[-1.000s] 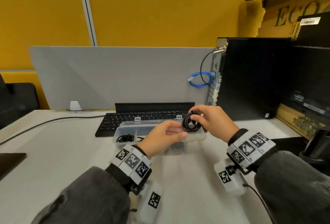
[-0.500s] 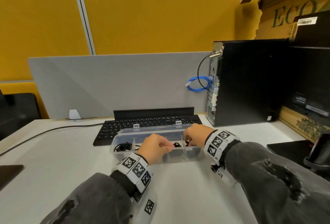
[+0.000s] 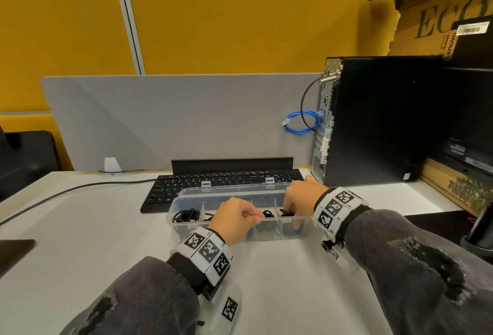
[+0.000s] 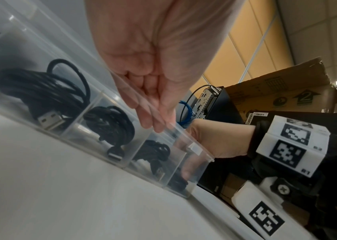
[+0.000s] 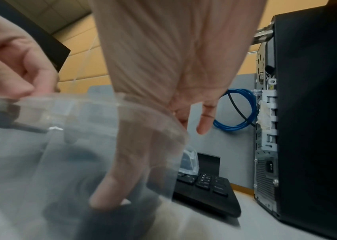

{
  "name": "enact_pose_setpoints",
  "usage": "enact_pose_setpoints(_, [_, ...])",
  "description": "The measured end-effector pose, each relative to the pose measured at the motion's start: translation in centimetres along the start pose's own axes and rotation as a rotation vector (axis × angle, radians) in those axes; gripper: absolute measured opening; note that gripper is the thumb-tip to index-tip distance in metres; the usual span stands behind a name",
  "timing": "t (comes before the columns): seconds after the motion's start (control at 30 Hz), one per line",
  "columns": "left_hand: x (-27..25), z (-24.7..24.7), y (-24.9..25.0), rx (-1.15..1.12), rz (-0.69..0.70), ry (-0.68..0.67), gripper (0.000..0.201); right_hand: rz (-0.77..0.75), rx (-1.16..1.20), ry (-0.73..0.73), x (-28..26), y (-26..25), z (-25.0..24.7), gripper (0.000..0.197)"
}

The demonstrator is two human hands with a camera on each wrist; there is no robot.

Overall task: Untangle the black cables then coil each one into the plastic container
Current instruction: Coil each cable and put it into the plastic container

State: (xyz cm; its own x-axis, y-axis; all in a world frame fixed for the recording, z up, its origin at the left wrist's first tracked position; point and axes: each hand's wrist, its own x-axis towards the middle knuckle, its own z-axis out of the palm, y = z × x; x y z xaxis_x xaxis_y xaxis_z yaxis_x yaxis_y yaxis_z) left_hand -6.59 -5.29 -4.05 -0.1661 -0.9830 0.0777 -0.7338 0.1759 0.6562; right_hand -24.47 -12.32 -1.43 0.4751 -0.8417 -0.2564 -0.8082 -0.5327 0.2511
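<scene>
**Cables boxed, both hands at the container**

On the white tabletop [image 3: 80, 241], just on the near side of the keyboard [image 3: 213, 182], sits the clear container [image 3: 266, 232]. Its compartments hold coiled black cables [image 4: 46, 91]. The right hand [image 3: 301, 198] reaches into the rightmost compartment, fingers [image 5: 118, 178] straight, pressing one down. The left hand [image 3: 234, 217] curls over the near rim, seemingly pinching it.

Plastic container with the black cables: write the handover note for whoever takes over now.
Left hand: grips the near wall of the clear plastic divided container.
Right hand: straight fingers press the last coiled black cable into the rightmost compartment.
Done: left coil, second coil, third coil sit in their own compartments.
To do: let go, check the last coil stays down.
</scene>
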Motion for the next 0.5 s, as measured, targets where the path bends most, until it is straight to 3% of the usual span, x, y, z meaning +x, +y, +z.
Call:
enact_pose_setpoints(0.13, [0.2,0.2,-0.1,-0.014,0.0,0.007,0.016,-0.008,0.022,0.021,-0.3,0.1,0.5,0.037])
enact_pose_setpoints(0.33, [-0.1,-0.1,0.1,-0.039,0.023,0.01,0.014,0.131,0.422,0.197,-2.2,1.0,0.1,0.05])
enact_pose_setpoints(0.5, [-1.7,-1.0,0.1,-0.037,0.044,0.05,0.017,0.227,0.456,0.272,-5.2,-0.6,-0.5,0.034])
